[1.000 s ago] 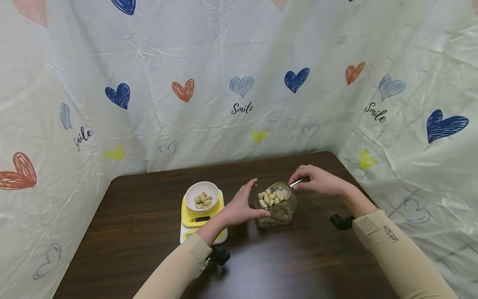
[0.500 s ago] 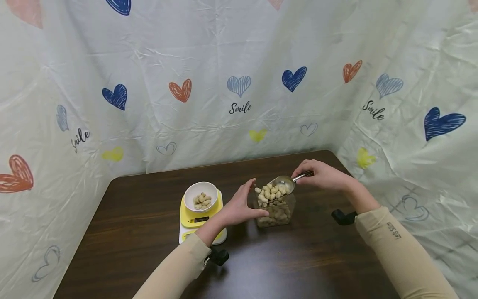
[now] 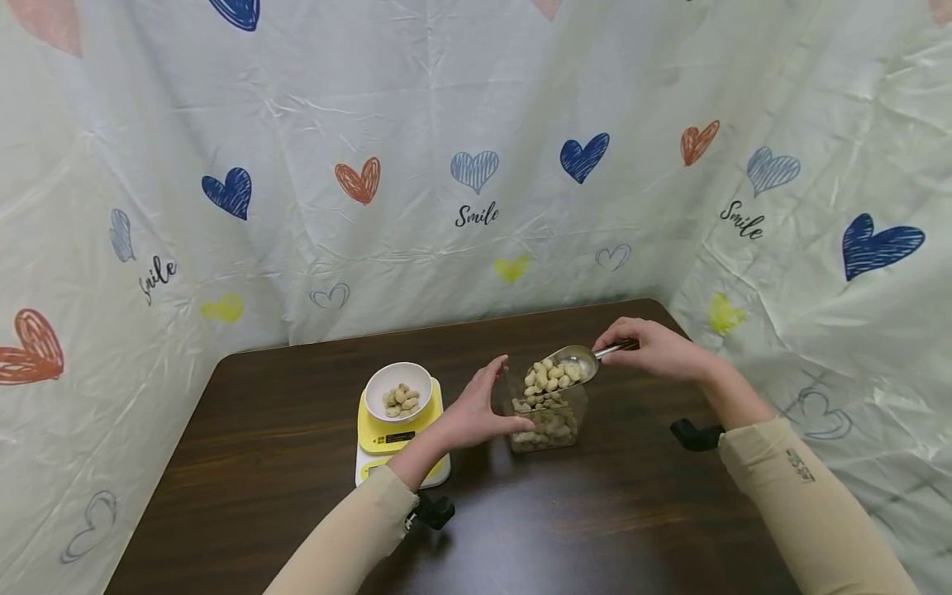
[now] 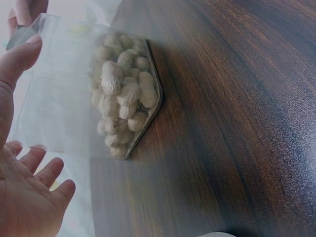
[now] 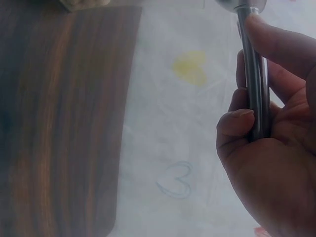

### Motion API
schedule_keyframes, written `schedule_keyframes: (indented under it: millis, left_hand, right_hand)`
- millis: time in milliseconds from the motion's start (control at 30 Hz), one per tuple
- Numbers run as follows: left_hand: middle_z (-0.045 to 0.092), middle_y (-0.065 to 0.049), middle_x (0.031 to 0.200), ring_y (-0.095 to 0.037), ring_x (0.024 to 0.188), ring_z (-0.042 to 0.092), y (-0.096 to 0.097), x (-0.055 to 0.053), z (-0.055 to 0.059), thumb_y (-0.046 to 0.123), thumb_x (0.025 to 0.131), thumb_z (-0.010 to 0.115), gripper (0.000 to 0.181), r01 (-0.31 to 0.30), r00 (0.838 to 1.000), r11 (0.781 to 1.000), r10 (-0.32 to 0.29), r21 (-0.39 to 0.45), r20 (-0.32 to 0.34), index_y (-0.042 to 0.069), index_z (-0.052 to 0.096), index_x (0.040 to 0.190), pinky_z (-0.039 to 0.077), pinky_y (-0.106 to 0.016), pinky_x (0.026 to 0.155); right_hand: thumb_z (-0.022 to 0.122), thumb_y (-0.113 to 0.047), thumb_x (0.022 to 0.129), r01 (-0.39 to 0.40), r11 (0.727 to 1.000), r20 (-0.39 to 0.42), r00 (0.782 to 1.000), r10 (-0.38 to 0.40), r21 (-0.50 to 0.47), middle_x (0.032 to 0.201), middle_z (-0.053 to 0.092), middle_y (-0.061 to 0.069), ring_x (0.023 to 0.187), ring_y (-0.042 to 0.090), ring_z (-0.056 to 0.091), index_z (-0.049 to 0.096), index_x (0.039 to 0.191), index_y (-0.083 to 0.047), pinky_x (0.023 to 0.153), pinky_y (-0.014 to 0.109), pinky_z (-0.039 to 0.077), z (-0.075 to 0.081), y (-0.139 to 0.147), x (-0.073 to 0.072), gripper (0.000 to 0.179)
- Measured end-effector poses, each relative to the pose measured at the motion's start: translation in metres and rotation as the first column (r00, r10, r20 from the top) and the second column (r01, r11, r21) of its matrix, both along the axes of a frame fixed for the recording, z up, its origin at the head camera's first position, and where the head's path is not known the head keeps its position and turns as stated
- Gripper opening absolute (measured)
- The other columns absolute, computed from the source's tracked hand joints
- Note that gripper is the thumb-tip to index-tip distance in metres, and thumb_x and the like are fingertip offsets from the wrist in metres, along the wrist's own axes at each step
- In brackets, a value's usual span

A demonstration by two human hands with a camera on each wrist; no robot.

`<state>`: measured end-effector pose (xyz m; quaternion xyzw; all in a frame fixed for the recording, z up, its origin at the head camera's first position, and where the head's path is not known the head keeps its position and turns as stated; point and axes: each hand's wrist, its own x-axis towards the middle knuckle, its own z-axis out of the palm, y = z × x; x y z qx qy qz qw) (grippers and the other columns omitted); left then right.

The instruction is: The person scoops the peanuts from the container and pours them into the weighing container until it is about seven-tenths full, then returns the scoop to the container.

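Note:
My right hand grips the handle of a metal scoop, fingers wrapped round it in the right wrist view. Heaped with unshelled peanuts, the scoop is tilted over the top of a clear plastic container. More peanuts fill the lower part of that container, which stands on the table. My left hand is at the container's left side, thumb and fingers spread around its near and far sides; firm contact is hard to make out.
Left of the container, a white bowl with several peanuts sits on a yellow and white kitchen scale. The dark wooden table meets a white heart-print curtain at the back and right.
The loaded scoop has risen slightly and shifted right with my right hand, its peanuts settling towards the middle. My left hand has stayed beside the container.

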<state>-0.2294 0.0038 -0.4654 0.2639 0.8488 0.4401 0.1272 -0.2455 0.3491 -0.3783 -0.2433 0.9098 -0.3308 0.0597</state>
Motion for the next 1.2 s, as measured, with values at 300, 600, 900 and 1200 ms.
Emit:
schedule_keyframes:
  millis: [300,600,900,1200]
  left_hand:
    - [0.025,-0.008,0.166,-0.022,0.151,0.025,-0.001,0.003,0.000,0.050,0.082,0.084,0.121,0.002,1.000,1.000,-0.003,0.019,0.016,0.029,-0.001,0.166,0.031,-0.052,0.115]
    - [0.012,0.003,0.170,-0.019,0.155,0.013,-0.013,0.008,0.002,0.056,0.081,0.082,0.123,-0.002,1.000,1.000,0.002,-0.015,-0.017,0.033,-0.006,0.164,0.027,-0.052,0.118]
    - [0.029,0.009,0.163,-0.012,0.149,0.024,-0.059,0.015,0.023,0.058,0.081,0.082,0.110,-0.042,0.986,0.997,0.052,0.065,-0.156,0.032,0.016,0.165,0.030,-0.047,0.116]
    - [0.023,0.006,0.165,-0.021,0.152,0.018,-0.136,0.013,0.033,0.056,0.081,0.083,0.108,-0.156,0.964,0.987,0.160,0.037,-0.212,0.032,0.019,0.164,0.029,-0.058,0.114]
  right_hand:
    - [0.072,-0.030,0.098,0.040,0.999,0.002,0.999,-0.040,-0.031,0.115,0.066,-0.002,0.108,0.020,0.055,0.075,0.114,-0.022,0.085,0.033,0.047,-0.005,-0.001,0.004,0.018]
    - [0.070,-0.033,0.099,0.101,0.994,-0.031,0.994,-0.102,-0.034,0.115,0.066,-0.002,0.107,0.018,0.055,0.075,0.116,-0.022,0.085,0.034,0.047,-0.008,-0.003,0.009,0.021]
    - [0.068,-0.033,0.101,0.142,0.989,-0.046,0.989,-0.144,-0.045,0.119,0.064,0.002,0.109,0.020,0.055,0.074,0.118,-0.019,0.086,0.034,0.048,-0.007,-0.008,0.012,0.023]
    - [0.067,-0.033,0.102,0.172,0.984,-0.088,0.980,-0.177,-0.053,0.119,0.063,0.004,0.106,0.020,0.055,0.074,0.120,-0.018,0.084,0.042,0.048,0.004,-0.024,0.016,0.025]
